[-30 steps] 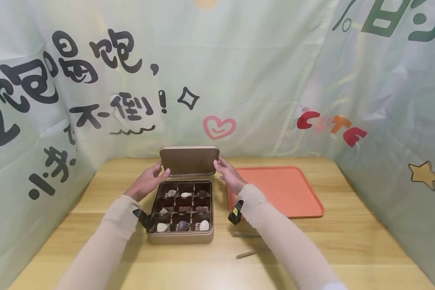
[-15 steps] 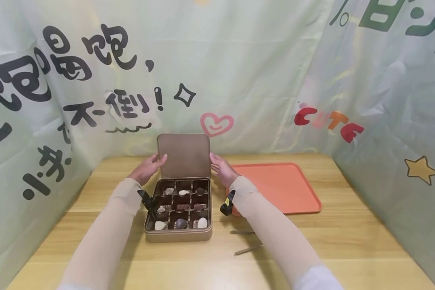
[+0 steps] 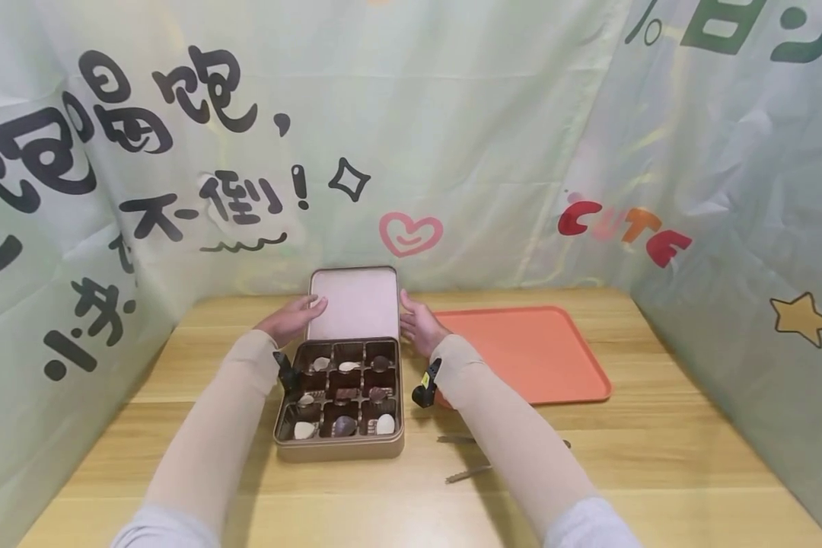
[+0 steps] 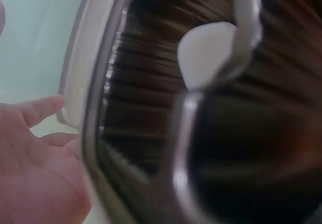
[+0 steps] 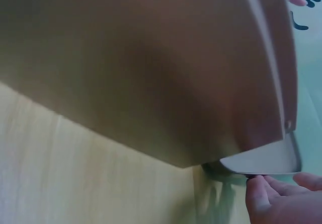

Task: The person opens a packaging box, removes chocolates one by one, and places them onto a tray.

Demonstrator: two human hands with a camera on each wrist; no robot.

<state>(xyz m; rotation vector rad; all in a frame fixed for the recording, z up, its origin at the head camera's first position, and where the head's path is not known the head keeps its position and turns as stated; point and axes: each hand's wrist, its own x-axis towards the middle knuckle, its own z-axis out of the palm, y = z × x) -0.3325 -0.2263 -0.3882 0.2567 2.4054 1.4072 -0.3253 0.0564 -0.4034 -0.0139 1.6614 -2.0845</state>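
Note:
In the head view, a bronze-brown tin (image 3: 339, 450) lies uncovered, with a dark compartmented insert. Small white and dark pieces, several white like this pale piece (image 3: 385, 425), sit in its compartments. Behind it the tin's lid (image 3: 355, 304) leans back, pale face toward me. My left hand (image 3: 291, 318) is at the lid's left edge, its thumb across the edge; in the left wrist view one digit touches the lid. My right hand (image 3: 423, 329) is at the right edge, thumb raised. Its fingertips (image 5: 257, 188) touch the lid's rim in the right wrist view.
To the right lies an orange tray (image 3: 520, 354), partly behind my right hand. A pair of slim metal tongs (image 3: 467, 473) rests beneath my right forearm on the wooden table (image 3: 657, 457). A printed cloth (image 3: 493, 152) hangs behind the table.
The lid has gone from tilted toward me, through upright with its brown face showing, to leaning back with a pale face. Both hands have followed along its edges.

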